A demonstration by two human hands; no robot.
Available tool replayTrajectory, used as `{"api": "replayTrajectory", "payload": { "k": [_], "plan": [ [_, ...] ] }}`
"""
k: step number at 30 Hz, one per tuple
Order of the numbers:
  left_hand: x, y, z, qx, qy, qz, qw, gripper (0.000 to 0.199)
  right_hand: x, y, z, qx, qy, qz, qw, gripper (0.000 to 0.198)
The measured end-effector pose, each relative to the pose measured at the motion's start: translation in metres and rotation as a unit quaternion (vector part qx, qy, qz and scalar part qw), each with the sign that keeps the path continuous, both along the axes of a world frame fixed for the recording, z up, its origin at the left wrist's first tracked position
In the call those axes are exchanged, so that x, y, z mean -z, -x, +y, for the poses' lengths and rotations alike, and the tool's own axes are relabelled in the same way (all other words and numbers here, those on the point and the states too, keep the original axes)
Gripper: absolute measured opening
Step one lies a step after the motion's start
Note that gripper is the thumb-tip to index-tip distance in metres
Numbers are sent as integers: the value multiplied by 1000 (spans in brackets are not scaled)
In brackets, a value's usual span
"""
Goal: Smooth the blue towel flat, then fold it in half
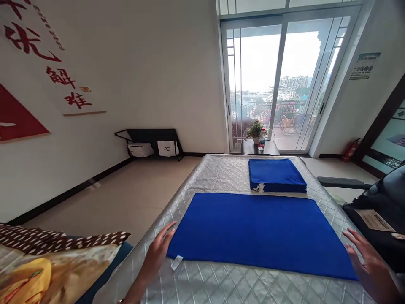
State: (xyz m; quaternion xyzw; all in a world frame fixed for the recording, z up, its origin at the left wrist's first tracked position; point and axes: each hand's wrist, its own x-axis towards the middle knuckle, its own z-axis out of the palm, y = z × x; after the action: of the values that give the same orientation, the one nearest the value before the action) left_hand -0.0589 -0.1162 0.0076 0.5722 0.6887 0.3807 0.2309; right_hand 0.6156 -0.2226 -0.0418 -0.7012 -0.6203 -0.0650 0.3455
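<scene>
Two bare hands are in view. The left hand point(156, 251) stands at the left edge of one blue fabric panel point(256, 232), fingers extended and slightly apart; the right hand point(363, 255) stands at the opposite edge, fingers spread. Neither pinches anything; whether the fingertips touch the fabric cannot be told. The panel lies flat on a silver quilted mattress point(221, 283), between the hands.

For good handling, set both palms level at matching points on the two short edges. Apply light, equal tension outward; uneven pull would likely skew the panel or raise creases. Leave the white care label point(176, 262), which projects from the near left corner, clear of the fingers.

Count, near to far: hands, two; spread panel, one; care label on its near edge, one. Beyond the panel: folded blue stack point(275, 171), one, neatly squared; its layers and label tags cannot be counted reliably. Past the mattress: small table point(247, 147), one, bearing one potted plant point(255, 128) and one water bottle point(261, 141). Farthest: sliding glass door point(279, 71), one, with two leaves.
</scene>
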Motion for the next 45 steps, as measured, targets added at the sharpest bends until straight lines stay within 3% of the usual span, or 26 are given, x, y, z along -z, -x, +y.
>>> {"api": "replayTrajectory", "payload": {
  "k": [5, 11, 16, 21, 26, 29, 34, 45],
  "plan": [
    [-35, -80, 10, 169, -63, 66, 981, 44, -34, 66, 35, -56, -4, -35, 998, 49],
    [-58, -170, 37, 258, -147, 211, 931, 42, -62, 155, 97, -101, 15, -90, 991, 59],
    [-55, -222, 75, 270, -200, 267, 903, 45, -75, 207, 149, -120, 20, -107, 987, 59],
    [-25, -262, 113, 255, -200, 292, 900, 44, -60, 245, 192, -126, 84, -123, 981, 58],
    [24, -282, 135, 274, -155, 322, 893, 51, -20, 261, 218, -129, 168, -159, 964, 57],
    [42, -283, 139, 289, -130, 328, 890, 55, 2, 259, 224, -138, 184, -179, 956, 59],
    [43, -281, 139, 291, -128, 301, 899, 56, 17, 255, 227, -145, 152, -183, 960, 59],
    [41, -281, 139, 296, -119, 311, 895, 57, 15, 257, 226, -145, 151, -179, 962, 58]
  ]
}}
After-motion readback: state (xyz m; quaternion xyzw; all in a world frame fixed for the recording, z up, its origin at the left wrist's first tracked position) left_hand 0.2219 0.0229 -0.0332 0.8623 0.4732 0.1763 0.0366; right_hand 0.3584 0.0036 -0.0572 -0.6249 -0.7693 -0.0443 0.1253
